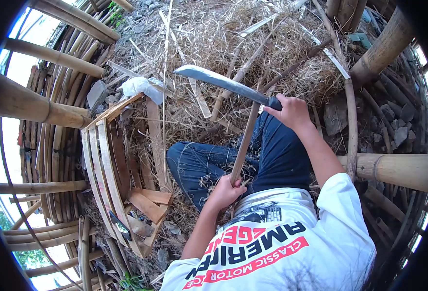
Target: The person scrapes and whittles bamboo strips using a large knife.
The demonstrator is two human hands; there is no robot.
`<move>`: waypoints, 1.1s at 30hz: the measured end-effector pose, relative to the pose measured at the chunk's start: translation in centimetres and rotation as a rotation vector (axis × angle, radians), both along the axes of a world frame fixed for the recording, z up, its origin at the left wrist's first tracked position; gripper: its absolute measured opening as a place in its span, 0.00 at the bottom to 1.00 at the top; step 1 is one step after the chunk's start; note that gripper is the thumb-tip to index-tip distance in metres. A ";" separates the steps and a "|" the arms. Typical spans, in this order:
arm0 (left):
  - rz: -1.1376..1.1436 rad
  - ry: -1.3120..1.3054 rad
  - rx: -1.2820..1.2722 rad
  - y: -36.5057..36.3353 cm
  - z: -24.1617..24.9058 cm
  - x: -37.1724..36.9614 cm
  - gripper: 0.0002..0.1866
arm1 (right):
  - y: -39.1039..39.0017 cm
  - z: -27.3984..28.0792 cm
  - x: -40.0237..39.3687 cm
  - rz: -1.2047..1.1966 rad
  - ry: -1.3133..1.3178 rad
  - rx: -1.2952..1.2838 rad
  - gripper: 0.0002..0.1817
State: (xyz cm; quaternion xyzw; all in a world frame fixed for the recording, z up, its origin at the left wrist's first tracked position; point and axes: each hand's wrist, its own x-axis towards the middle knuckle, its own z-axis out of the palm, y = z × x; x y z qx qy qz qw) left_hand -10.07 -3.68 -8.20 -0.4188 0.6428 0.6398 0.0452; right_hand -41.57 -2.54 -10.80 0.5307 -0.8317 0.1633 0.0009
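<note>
A long curved machete (pixel 218 81) lies across the upper middle of the view, its tip to the left. My right hand (pixel 291 111) is closed round its dark handle. The blade rests on or just over the upper end of a narrow bamboo strip (pixel 246 140), which slants down to my lap. Lower down, my left hand (pixel 226 191) is wrapped round this strip near my waist. My legs in blue jeans (pixel 284 150) are folded beneath, with fine shavings on the cloth.
A slatted wooden crate (pixel 100 169) stands at the left, with a white plastic bag (pixel 138 86) above it. Bamboo shavings (pixel 199 39) cover the ground ahead. Thick bamboo poles (pixel 398 169) stick in from both sides. Rocks (pixel 337 116) lie at the right.
</note>
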 end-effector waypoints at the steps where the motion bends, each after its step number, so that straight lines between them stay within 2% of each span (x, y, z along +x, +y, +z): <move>1: -0.002 0.009 0.008 0.0 -0.4 0.2 0.22 | 0.0 0.0 -0.2 0.017 0.027 0.022 0.31; 6: 0.003 -0.001 0.025 -0.1 -0.6 0.5 0.22 | -0.9 0.0 -1.0 0.035 0.030 0.071 0.32; 12: -0.025 0.067 -0.001 0.4 0.7 2.0 0.21 | -1.1 -2.2 -3.8 -0.210 -0.161 -0.018 0.32; 14: 0.058 0.113 0.076 0.1 1.2 1.3 0.20 | 1.0 -1.7 -2.2 -0.265 -0.228 -0.012 0.31; 15: 0.061 0.112 0.015 -0.1 0.5 1.3 0.19 | 2.2 -2.4 -1.4 -0.291 -0.239 -0.014 0.31; 16: 0.086 0.115 0.013 -0.4 -0.5 1.5 0.19 | 3.4 -3.1 -0.1 -0.297 -0.316 -0.173 0.30; 18: 0.044 0.092 0.058 -1.0 -2.0 1.4 0.20 | 5.5 -2.4 2.1 -0.323 -0.483 -0.252 0.28; 19: 0.090 0.060 0.193 -1.5 -1.4 0.9 0.21 | 6.5 -2.4 2.6 -0.300 -0.612 -0.275 0.27; 22: 0.125 0.070 0.366 -3.0 -0.6 -0.3 0.22 | 9.0 -1.1 4.3 -0.204 -0.930 -0.393 0.24; 24: 0.089 0.136 0.377 -3.7 -0.4 -1.2 0.22 | 9.6 1.5 5.8 -0.110 -1.042 -0.354 0.22; 26: 0.105 0.165 0.519 -4.3 0.0 -1.8 0.22 | 9.7 2.6 7.1 0.000 -1.078 -0.302 0.17; 28: 0.091 0.171 0.527 -4.5 0.4 -2.3 0.22 | 9.2 4.8 8.1 0.094 -1.117 -0.168 0.14; 31: 0.044 0.139 0.405 -3.8 0.8 -2.6 0.22 | 8.3 4.7 9.5 0.198 -1.201 -0.054 0.14; 33: 0.047 0.153 0.362 -3.4 1.5 -2.3 0.22 | 7.8 4.8 9.6 0.233 -1.163 -0.011 0.14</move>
